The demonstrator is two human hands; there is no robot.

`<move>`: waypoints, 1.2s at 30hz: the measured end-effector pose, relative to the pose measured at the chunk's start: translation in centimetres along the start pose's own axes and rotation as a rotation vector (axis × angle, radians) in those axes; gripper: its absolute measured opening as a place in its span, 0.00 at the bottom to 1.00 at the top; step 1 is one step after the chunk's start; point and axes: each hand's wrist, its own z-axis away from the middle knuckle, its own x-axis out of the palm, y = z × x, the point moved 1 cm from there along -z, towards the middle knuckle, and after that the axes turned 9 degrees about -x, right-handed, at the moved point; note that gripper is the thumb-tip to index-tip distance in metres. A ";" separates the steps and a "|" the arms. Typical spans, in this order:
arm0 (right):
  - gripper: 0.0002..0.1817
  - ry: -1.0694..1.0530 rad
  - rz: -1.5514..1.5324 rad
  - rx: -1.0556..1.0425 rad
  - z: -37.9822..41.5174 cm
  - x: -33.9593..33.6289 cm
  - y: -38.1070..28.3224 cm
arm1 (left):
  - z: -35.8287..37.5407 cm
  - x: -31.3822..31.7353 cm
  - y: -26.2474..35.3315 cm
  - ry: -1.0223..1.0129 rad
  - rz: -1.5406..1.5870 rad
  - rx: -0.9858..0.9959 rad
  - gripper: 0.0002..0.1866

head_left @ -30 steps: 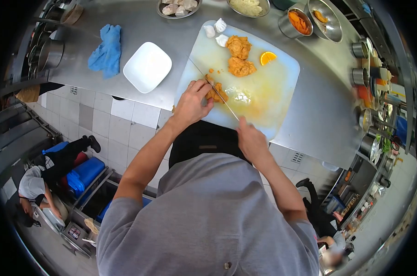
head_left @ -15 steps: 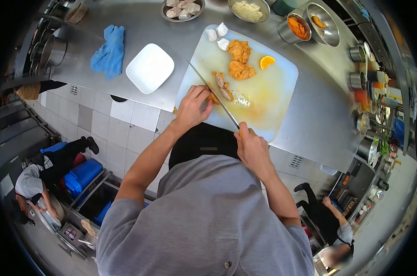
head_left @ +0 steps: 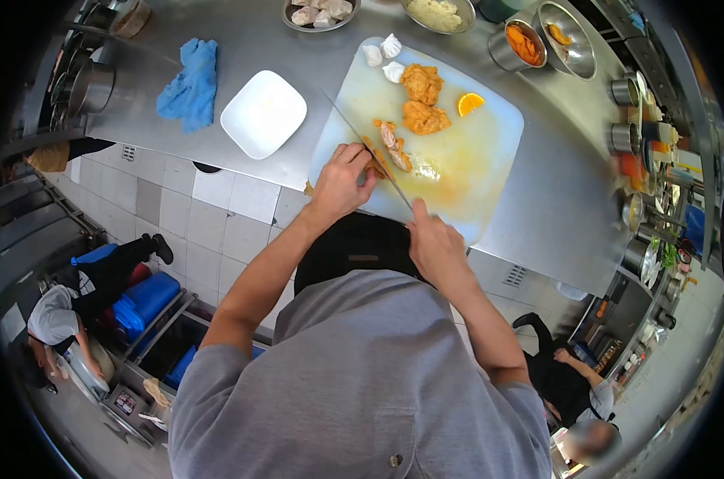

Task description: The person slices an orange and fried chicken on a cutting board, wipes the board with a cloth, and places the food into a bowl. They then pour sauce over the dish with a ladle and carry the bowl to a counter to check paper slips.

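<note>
My right hand (head_left: 438,247) is closed around the handle of a long knife (head_left: 347,123), whose blade runs up and left across the white cutting board (head_left: 485,172). My left hand (head_left: 342,182) is closed, its bent fingertips pressing a piece of golden fried meat (head_left: 377,166) against the board, right at the blade. Just right of the blade lie cut slices (head_left: 394,148) with pale insides. Farther up are two larger battered pieces (head_left: 422,84), an orange slice (head_left: 470,104) and several white piped dollops (head_left: 390,46).
A square white bowl (head_left: 263,116) and a blue cloth (head_left: 190,86) lie left of the board. Behind it stand metal bowls of pale chunks (head_left: 322,14) and a yellowish mash (head_left: 435,13), plus a pot of orange slices (head_left: 522,45). Two people work lower left and lower right.
The view has shifted a little. My right hand has moved slightly up and left with the knife handle, while my left hand keeps its hold on the meat.
</note>
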 end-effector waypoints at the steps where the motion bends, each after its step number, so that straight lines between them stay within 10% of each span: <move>1: 0.11 -0.055 0.027 0.050 1.9 -1.6 -0.5 | -0.2 0.0 0.0 0.016 0.013 0.010 0.12; 17: 0.14 0.200 -0.363 0.035 0.4 2.2 6.7 | 1.5 -1.3 -0.3 -0.039 0.091 -0.142 0.30; 36: 0.10 0.188 -0.062 0.056 3.7 1.1 7.9 | -1.6 -0.1 1.6 -0.190 0.016 -0.301 0.54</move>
